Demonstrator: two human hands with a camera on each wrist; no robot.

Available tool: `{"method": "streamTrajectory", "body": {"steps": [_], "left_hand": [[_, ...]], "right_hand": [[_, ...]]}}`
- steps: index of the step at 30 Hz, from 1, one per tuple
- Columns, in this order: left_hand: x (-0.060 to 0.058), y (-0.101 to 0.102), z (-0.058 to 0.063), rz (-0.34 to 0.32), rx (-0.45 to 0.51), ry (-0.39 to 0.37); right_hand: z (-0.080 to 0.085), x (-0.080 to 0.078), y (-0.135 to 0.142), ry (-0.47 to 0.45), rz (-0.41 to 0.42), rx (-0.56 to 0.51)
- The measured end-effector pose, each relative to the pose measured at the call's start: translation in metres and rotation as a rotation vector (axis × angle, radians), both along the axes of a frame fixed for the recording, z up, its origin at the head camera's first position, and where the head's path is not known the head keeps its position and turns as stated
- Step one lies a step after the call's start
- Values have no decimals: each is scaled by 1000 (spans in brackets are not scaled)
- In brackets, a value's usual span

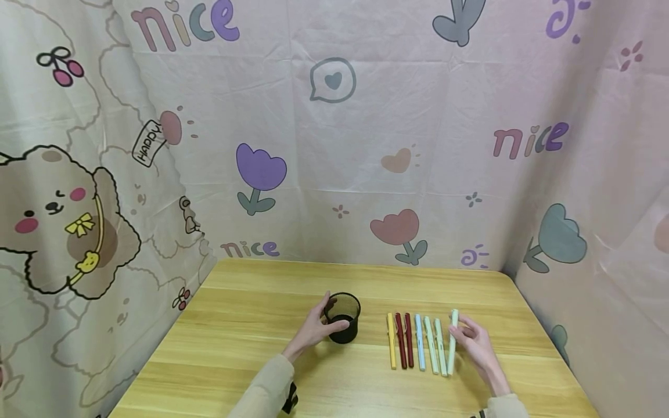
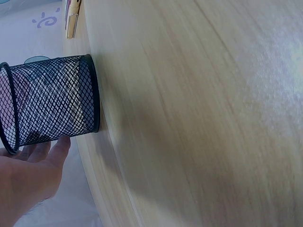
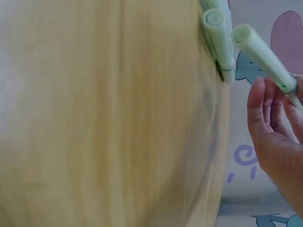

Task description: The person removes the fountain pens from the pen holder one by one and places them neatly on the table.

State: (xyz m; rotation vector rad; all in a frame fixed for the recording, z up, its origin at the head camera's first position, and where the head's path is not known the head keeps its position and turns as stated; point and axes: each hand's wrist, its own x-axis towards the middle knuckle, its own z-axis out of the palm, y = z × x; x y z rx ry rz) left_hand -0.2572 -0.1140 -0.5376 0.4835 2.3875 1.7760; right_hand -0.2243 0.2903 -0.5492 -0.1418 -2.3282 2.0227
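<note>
A black mesh pen holder (image 1: 343,335) stands upright on the table, its round mouth upward. My left hand (image 1: 315,326) holds it from the left, thumb across the front and fingers round the far side. In the left wrist view, fingers of the left hand (image 2: 35,175) touch the mesh of the pen holder (image 2: 54,101). My right hand (image 1: 478,343) pinches a pale green pen (image 1: 452,342) between thumb and fingers. The right wrist view shows this pen (image 3: 262,56) tilted and raised off the table, apart from another pale green pen (image 3: 218,42) lying there.
Left of the held pen lie a yellow pen (image 1: 391,341), two dark red pens (image 1: 400,341), a light blue pen (image 1: 420,342) and two pale green pens (image 1: 431,345), roughly parallel. The wooden table (image 1: 251,302) meets printed cloth (image 1: 324,145) at its back and sides.
</note>
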Motion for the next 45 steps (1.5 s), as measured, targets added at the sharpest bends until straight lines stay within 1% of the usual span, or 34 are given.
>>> {"method": "streamTrajectory", "body": {"steps": [2, 6, 12, 18, 21, 28, 33, 37, 39, 45], "left_hand": [[0, 0, 0, 4, 5, -12], [-1, 0, -1, 5, -2, -8], [-1, -1, -1, 5, -8, -7], [-1, 0, 0, 2, -6, -12], [-1, 0, 0, 4, -5, -13], [0, 0, 0, 3, -6, -1], [0, 0, 0, 2, -4, -3], [0, 0, 0, 2, 1, -10], [0, 0, 0, -2, -6, 2], [0, -1, -1, -3, -8, 4]], "right_hand": [[-2, 0, 2, -34, 2, 25], [-6, -1, 5, -80, 20, 52], [-9, -3, 9, -129, 63, 39], [-11, -6, 11, -127, 98, 52], [-11, -7, 11, -136, 98, 74], [-14, -11, 13, -154, 104, 172], [-12, -12, 11, -158, 100, 234], [-10, -13, 8, -149, 84, 283], [-10, -14, 7, -139, 80, 308], [-11, -15, 6, -125, 68, 376]]}}
